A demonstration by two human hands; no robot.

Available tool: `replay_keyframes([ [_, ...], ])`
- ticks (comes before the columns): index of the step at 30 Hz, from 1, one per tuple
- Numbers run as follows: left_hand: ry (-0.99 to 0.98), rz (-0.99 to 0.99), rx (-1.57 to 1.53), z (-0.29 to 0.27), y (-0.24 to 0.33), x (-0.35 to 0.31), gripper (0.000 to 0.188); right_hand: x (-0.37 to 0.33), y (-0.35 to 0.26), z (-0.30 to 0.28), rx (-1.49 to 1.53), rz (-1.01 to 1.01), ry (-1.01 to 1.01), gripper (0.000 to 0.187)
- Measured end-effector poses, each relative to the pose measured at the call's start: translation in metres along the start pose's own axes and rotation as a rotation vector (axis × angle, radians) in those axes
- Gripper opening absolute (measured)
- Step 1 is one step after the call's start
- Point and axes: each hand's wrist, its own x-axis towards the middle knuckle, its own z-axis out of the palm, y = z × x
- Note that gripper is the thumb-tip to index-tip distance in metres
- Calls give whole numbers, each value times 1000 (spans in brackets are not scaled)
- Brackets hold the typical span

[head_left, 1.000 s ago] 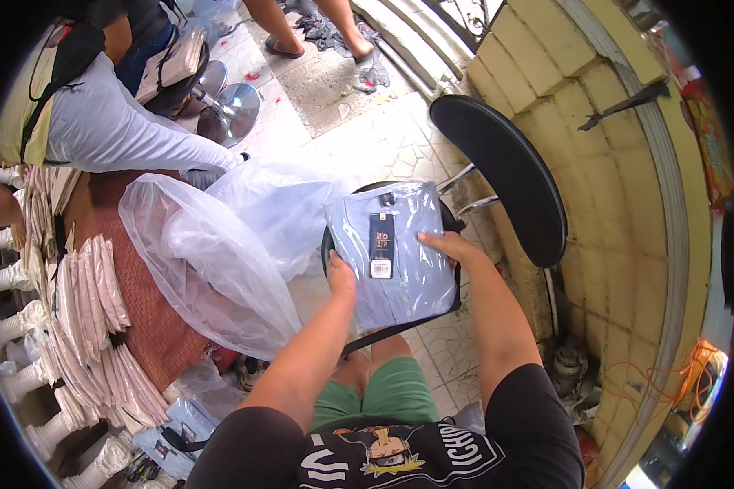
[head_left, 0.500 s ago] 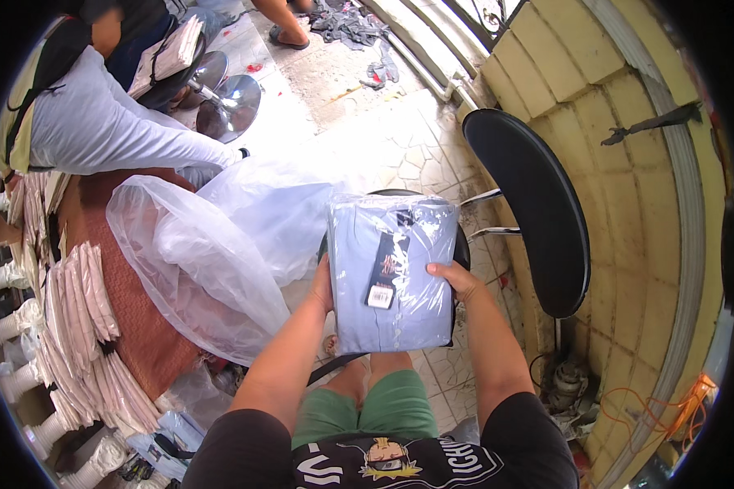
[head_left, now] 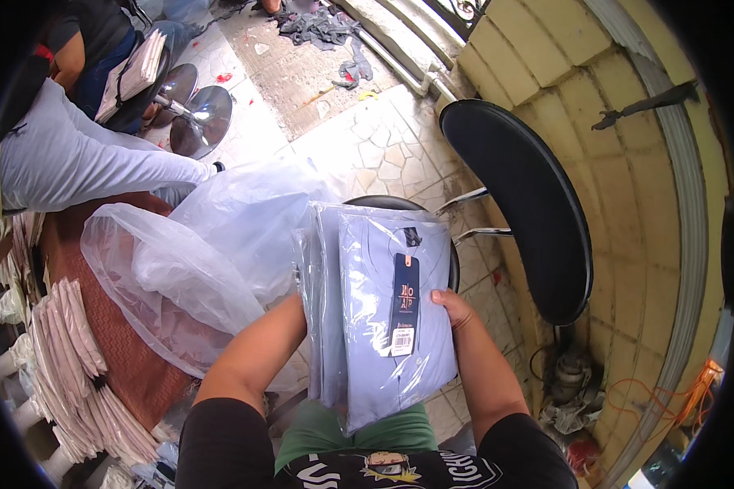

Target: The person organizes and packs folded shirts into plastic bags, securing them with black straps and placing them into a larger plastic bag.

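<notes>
In front of me is a stack of folded light-blue shirts (head_left: 367, 318) in clear plastic packs, fanned out so that lower packs stick out on the left. The top shirt carries a dark hang tag (head_left: 404, 297) with a white label. My right hand (head_left: 454, 309) grips the right edge, thumb on the top pack, fingers out of sight beneath. My left forearm (head_left: 257, 346) runs to the stack's left side, where the packs hide the hand. Behind the stack shows the rim of a round black stool seat (head_left: 377, 200). Below it are my green shorts (head_left: 318, 436).
Left of the stack lies a large crumpled clear plastic bag (head_left: 220, 236). A black curved backrest (head_left: 522, 212) stands right, near the yellow tiled wall (head_left: 620, 196). Packed pale garments (head_left: 65, 359) lie at the left. A person in light trousers (head_left: 98, 155) is at upper left, near another stool.
The neat stack has been tilted and spread, with lower packs now showing at its left and its near end closer to me. My left hand has slipped from sight behind it.
</notes>
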Motion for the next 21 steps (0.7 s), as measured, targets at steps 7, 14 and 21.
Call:
replay_keyframes([
  [7,0,-39,188,0,8,8,46,-4,-5,5,-38,-85,40,78],
  [14,90,-144,1112,-5,61,-5,45,-5,-15,-2,-51,-126,77,74],
  [21,389,48,934,-4,41,-35,54,3,-33,-1,-360,-17,247,65],
])
